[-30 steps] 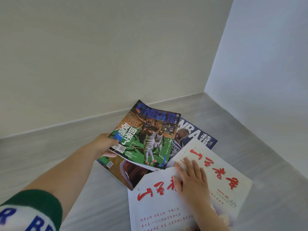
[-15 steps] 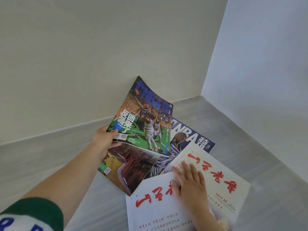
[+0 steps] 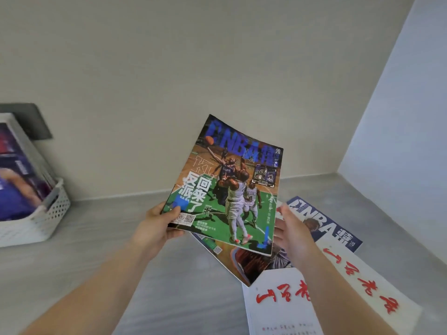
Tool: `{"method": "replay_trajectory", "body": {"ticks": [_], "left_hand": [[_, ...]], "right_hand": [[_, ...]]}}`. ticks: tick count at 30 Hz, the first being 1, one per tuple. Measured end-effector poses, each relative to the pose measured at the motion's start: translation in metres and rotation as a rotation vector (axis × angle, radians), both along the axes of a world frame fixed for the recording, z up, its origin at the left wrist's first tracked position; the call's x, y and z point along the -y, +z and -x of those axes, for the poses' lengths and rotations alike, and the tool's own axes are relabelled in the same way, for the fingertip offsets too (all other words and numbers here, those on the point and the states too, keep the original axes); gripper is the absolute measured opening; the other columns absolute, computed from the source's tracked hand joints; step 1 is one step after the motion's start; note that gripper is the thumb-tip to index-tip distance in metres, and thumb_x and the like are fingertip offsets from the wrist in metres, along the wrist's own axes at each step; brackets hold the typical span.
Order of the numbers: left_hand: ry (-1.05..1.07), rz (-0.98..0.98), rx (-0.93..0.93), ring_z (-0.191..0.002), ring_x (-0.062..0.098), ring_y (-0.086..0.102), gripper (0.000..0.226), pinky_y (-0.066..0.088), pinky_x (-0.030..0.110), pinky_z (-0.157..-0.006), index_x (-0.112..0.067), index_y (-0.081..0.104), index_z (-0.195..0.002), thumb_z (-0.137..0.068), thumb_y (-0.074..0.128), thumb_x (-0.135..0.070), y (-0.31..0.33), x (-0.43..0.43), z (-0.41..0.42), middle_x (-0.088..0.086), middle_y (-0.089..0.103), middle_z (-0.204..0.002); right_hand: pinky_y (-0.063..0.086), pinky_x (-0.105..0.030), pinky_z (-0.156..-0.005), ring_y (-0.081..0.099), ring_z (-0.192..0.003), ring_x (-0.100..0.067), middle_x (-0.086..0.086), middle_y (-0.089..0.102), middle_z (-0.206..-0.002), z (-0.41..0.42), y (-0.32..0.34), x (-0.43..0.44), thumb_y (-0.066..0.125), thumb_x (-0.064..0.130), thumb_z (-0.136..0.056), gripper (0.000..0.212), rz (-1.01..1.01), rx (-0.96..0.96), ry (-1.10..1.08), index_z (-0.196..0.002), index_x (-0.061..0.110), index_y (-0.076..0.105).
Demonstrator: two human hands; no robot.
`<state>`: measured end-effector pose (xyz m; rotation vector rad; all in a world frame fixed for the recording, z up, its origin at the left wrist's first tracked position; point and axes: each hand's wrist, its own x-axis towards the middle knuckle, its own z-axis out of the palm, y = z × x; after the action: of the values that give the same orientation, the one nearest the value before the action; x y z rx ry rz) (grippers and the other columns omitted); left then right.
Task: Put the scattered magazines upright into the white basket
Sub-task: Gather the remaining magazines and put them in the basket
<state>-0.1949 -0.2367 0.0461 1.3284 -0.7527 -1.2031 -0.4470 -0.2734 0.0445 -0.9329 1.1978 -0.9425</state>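
left hand: my read is that the left hand (image 3: 157, 228) pinches the lower-left corner of the green-court NBA magazine (image 3: 227, 189), with the thumb on the cover and the fingers behind it.
right hand: the right hand (image 3: 292, 235) has its fingers fairly straight and spread and holds nothing. It sits just beside the magazine's right edge; it's blurred, so I can't tell if it touches.
held magazine: off the surface and tilted, with the cover facing the camera, above the pile.
pile: lies on the grey countertop (image 3: 108, 238), right of centre. A dark-covered magazine with a QR code (image 3: 242, 262) is directly under the held one. The blue NBA magazine (image 3: 324, 226) lies flat behind the right hand.
near pile: the first white magazine with red calligraphy (image 3: 273, 317) and the second white magazine (image 3: 372, 301) lie nearest me, overlapping the others.
white basket: the white basket (image 3: 48, 213) is far left on the same countertop near the back wall, well apart from the pile.
basket contents: the stored magazines (image 3: 19, 165) stand leaning in it; blurred, so I can't count them.
wall: a dark grey panel (image 3: 31, 117) is behind the basket.
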Motion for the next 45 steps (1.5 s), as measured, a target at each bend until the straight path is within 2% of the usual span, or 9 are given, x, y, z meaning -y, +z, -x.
{"method": "replay_trajectory", "body": {"ticks": [5, 10, 14, 17, 20, 24, 35, 41, 45], "left_hand": [[0.009, 0.042, 0.129, -0.048, 0.005, 0.064, 0.013, 0.050, 0.016, -0.039, -0.016, 0.059, -0.085, -0.089, 0.048, -0.008, 0.008, -0.055, -0.080, -0.006, 0.072, -0.054], [0.163, 0.059, 0.282, -0.046, 0.001, 0.062, 0.016, 0.050, 0.016, -0.040, -0.021, 0.057, -0.083, -0.089, 0.049, -0.008, 0.012, -0.109, -0.162, -0.004, 0.068, -0.061], [0.247, 0.063, 0.368, -0.069, 0.015, 0.062, 0.022, 0.052, 0.020, -0.059, -0.013, 0.058, -0.093, -0.084, 0.051, 0.006, 0.018, -0.139, -0.231, 0.005, 0.066, -0.083], [0.325, 0.094, 0.416, -0.085, 0.024, 0.058, 0.028, 0.047, 0.028, -0.070, -0.003, 0.055, -0.107, -0.082, 0.050, 0.010, 0.024, -0.146, -0.282, 0.012, 0.063, -0.095], [0.419, 0.143, 0.482, -0.065, 0.023, 0.056, 0.026, 0.047, 0.020, -0.054, 0.000, 0.053, -0.110, -0.085, 0.048, 0.006, 0.035, -0.146, -0.330, 0.009, 0.062, -0.079], [0.584, 0.230, 0.468, -0.042, 0.011, 0.052, 0.027, 0.041, 0.010, -0.033, -0.003, 0.050, -0.111, -0.087, 0.043, 0.008, 0.056, -0.139, -0.383, 0.008, 0.056, -0.078], [0.711, 0.377, 0.519, -0.068, 0.005, 0.053, 0.020, 0.040, -0.001, -0.043, -0.017, 0.047, -0.093, -0.087, 0.045, 0.002, 0.076, -0.092, -0.470, 0.004, 0.057, -0.092], [0.674, 0.290, 0.519, -0.065, 0.007, 0.052, 0.021, 0.040, -0.001, -0.042, -0.016, 0.051, -0.091, -0.085, 0.048, 0.003, 0.031, -0.081, -0.483, -0.009, 0.057, -0.075], [0.735, 0.244, 0.444, -0.063, 0.007, 0.053, 0.019, 0.040, -0.001, -0.042, -0.006, 0.056, -0.099, -0.084, 0.050, 0.005, 0.013, -0.074, -0.493, -0.001, 0.059, -0.078]], "right_hand": [[0.050, -0.035, -0.071, 0.064, -0.081, -0.023, -0.007, 0.068, -0.090, -0.083, 0.028, -0.014, 0.046, 0.004, -0.088, 0.021, 0.100, 0.068, 0.139, -0.101, 0.011, 0.061], [0.052, -0.024, -0.056, 0.066, -0.057, -0.010, 0.009, 0.071, -0.059, -0.185, 0.037, -0.037, 0.052, -0.003, -0.083, 0.028, 0.209, -0.046, 0.213, -0.080, 0.023, 0.064], [0.047, -0.035, -0.085, 0.062, -0.082, -0.022, -0.004, 0.069, -0.087, -0.270, 0.043, -0.057, 0.055, 0.000, -0.082, 0.026, 0.299, -0.130, 0.298, -0.090, 0.023, 0.065], [0.050, -0.031, -0.079, 0.064, -0.082, -0.018, -0.004, 0.068, -0.091, -0.324, 0.048, -0.070, 0.055, -0.001, -0.083, 0.029, 0.349, -0.107, 0.326, -0.083, 0.026, 0.064], [0.049, -0.011, -0.052, 0.064, -0.058, 0.003, 0.007, 0.068, -0.078, -0.373, 0.054, -0.077, 0.055, -0.002, -0.083, 0.030, 0.392, -0.094, 0.356, -0.077, 0.027, 0.063], [0.048, -0.007, -0.051, 0.060, -0.051, 0.010, -0.001, 0.067, -0.087, -0.431, 0.069, -0.081, 0.055, -0.008, -0.080, 0.025, 0.491, -0.098, 0.397, -0.085, 0.013, 0.068], [0.042, -0.005, -0.040, 0.056, -0.041, 0.010, 0.009, 0.060, -0.063, -0.531, 0.074, -0.032, 0.056, -0.008, -0.081, 0.014, 0.527, -0.093, 0.280, -0.091, -0.007, 0.064], [0.046, -0.008, -0.043, 0.058, -0.044, 0.008, 0.008, 0.063, -0.064, -0.544, 0.038, -0.022, 0.055, -0.006, -0.081, 0.014, 0.419, -0.171, 0.264, -0.090, -0.004, 0.066], [0.053, -0.034, -0.067, 0.059, -0.063, -0.019, -0.020, 0.071, -0.084, -0.556, 0.031, -0.019, 0.056, -0.001, -0.082, 0.023, 0.396, -0.243, 0.271, -0.067, 0.014, 0.065]]}}
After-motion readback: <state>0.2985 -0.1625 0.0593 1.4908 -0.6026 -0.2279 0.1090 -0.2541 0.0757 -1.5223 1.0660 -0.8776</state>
